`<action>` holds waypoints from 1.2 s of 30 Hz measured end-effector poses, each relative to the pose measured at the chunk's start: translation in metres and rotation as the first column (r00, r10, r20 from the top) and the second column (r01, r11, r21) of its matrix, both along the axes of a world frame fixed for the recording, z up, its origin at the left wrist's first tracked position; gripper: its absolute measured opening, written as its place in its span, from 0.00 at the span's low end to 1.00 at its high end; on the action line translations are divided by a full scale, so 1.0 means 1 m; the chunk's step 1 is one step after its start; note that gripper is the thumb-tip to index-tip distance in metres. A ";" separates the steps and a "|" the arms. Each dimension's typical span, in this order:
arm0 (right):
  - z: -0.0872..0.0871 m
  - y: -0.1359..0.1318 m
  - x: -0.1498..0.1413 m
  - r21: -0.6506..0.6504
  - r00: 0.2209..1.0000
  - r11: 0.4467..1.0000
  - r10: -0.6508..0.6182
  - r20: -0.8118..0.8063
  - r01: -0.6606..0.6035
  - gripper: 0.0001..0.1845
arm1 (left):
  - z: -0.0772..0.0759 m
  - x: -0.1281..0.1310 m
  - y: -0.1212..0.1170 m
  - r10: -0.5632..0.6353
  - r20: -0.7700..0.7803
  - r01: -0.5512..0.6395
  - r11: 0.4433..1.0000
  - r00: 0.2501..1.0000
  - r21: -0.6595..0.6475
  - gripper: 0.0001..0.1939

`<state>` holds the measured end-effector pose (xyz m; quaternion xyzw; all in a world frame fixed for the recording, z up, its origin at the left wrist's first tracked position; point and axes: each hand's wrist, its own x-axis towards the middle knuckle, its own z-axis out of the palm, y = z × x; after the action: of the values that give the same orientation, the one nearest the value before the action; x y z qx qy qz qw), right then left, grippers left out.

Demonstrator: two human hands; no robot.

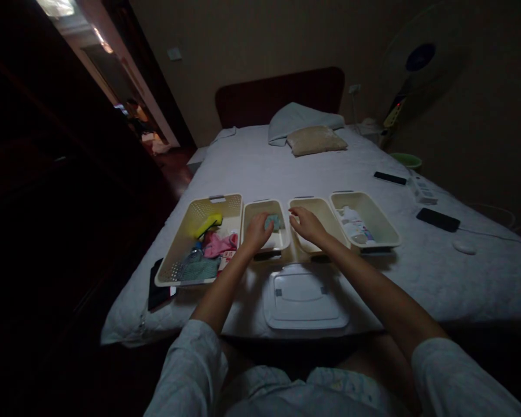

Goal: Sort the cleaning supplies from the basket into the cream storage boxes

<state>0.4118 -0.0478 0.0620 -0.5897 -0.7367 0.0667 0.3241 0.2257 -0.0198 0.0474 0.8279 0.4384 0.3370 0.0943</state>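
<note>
Both bare hands reach forward over a row of four open cream containers on a bed (247, 168) with a white quilted cover. The left hand (257, 233) is over the left edge of the second container (265, 207), fingers curved beside a small teal item (272, 222) lying inside it; whether they touch it, or how far apart they stand, cannot be told. The right hand (307, 225) is over the third container (330, 223), with its thumb and fingers apart and nothing seen between them. At the left end of the row, a larger perforated basket (173, 249) holds a yellow item (208, 225), a pink cloth (219, 245), a grey-green textured cloth (200, 269) and other small things. The fourth container (380, 223), at the right end, has white bottles or packs (355, 225) in it. A white lid (304, 301) lies flat on the near side of the middle containers, between the forearms. A dark flat item (158, 289) lies by the basket's near left corner. On the right side of the bed are two dark phones (437, 220), a white box (423, 190) and a white rounded object (464, 247). A beige pillow (316, 141) lies at the far end, before a dark red headboard (282, 95).
</note>
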 end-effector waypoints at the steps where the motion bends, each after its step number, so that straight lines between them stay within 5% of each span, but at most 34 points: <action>1: 0.001 0.002 -0.016 -0.006 0.999 0.999 0.036 0.001 -0.036 0.19 | 0.001 -0.018 -0.001 0.027 0.001 -0.027 1.000 1.000 0.002 0.17; 10: 0.004 0.005 -0.139 -0.018 0.969 0.969 0.245 0.012 -0.245 0.20 | -0.007 -0.174 -0.019 0.254 0.057 -0.249 0.965 0.966 -0.076 0.16; 16: -0.008 0.004 -0.187 -0.052 0.950 0.949 0.311 0.004 -0.310 0.19 | -0.015 -0.238 -0.034 0.310 0.117 -0.299 0.949 0.943 -0.104 0.13; 29: -0.021 0.016 -0.238 -0.066 0.930 0.932 0.361 0.074 -0.357 0.19 | -0.038 -0.259 -0.033 0.352 0.183 -0.326 0.932 0.918 -0.159 0.15; 36: -0.024 0.051 -0.271 -0.124 0.883 0.921 0.390 0.262 -0.370 0.20 | -0.041 -0.264 -0.029 0.437 0.184 -0.407 0.895 0.880 -0.181 0.14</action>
<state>0.1408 0.0034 0.0379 -0.4482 -0.8737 0.0703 0.1756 -0.0382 -0.0489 0.0069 0.6613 0.6172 0.4082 0.1228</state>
